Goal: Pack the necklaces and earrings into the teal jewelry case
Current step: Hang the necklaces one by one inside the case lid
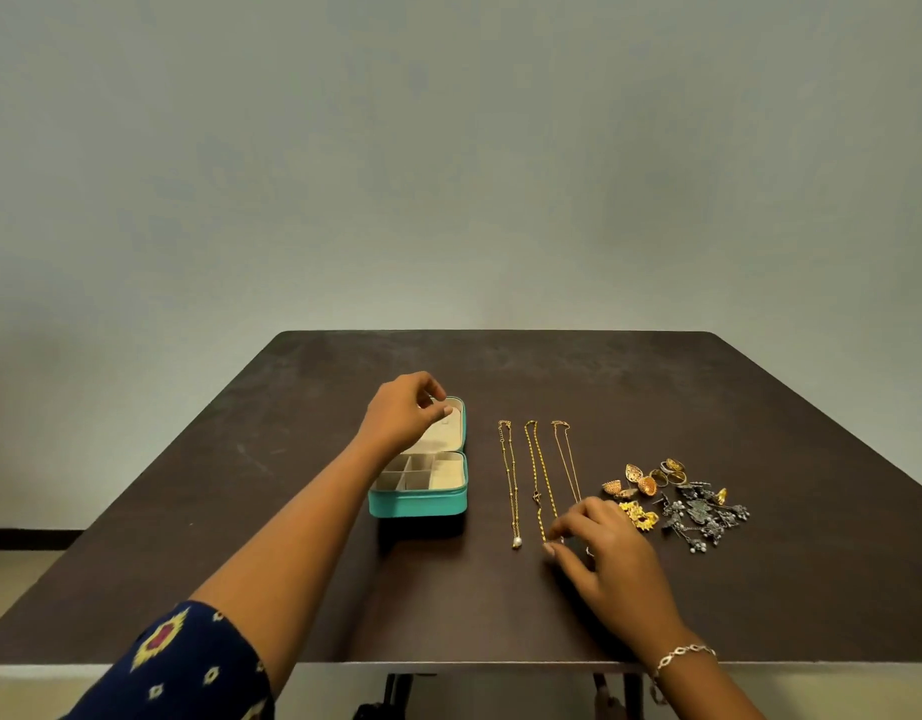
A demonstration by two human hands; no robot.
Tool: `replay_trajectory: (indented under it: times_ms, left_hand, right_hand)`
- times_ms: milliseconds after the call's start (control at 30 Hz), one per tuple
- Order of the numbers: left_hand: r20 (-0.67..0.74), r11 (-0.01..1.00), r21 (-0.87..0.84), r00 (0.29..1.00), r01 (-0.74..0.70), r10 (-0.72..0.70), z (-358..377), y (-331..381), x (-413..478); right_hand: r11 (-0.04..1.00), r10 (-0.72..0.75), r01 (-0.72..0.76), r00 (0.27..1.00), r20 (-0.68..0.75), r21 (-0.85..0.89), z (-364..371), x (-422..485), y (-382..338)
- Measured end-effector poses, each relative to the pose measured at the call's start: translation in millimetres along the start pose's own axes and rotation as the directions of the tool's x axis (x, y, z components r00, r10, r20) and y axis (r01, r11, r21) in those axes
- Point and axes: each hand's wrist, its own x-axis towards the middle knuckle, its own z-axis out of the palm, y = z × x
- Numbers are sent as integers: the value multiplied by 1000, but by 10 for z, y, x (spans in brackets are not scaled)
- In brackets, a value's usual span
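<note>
Starting with item one: the case, location and condition?
– teal jewelry case (422,498), left of centre on the table (500,366), open, lid (456,423) laid back flat. The dividers visible hold nothing that I can see. The forearm hides the left-hand cells.

Hands?
– left hand (404,413) is over the lid, fingers curled with tips drawn together at the lining. Whether they pinch anything, I cannot tell. right hand (609,558): thumb and forefinger pinch the near end of the middle necklace (537,459).

Stock still outside the case?
– All of it, by my judgement. Three chains lie straight and side by side to the right of the case: pearl necklace (510,485), the middle one, and right necklace (567,459), whose near end is under the hand. Beyond them are the gold earrings (639,485), touching a tangle of dark silver earrings (703,517).

Progress, then?
– Case opened, packing barely begun.

Obstructions?
– None between chains and case. The silver tangle looks likely to snag when separated.

Sundries?
– A bracelet (682,656) on the right wrist and a patterned sleeve (188,667) on the left arm.
</note>
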Motion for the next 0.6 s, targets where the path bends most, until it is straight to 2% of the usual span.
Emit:
replay_trajectory:
  times_ms: [433,600]
  left_hand:
    - [130,994,17,986,-108,105,294,305,163]
    - [182,992,60,978,-114,101,474,426,380]
  right_hand:
    - [990,2,-5,1000,-22,-142,133,-7,77]
    - [953,-93,67,993,-75,-295,175,2,55]
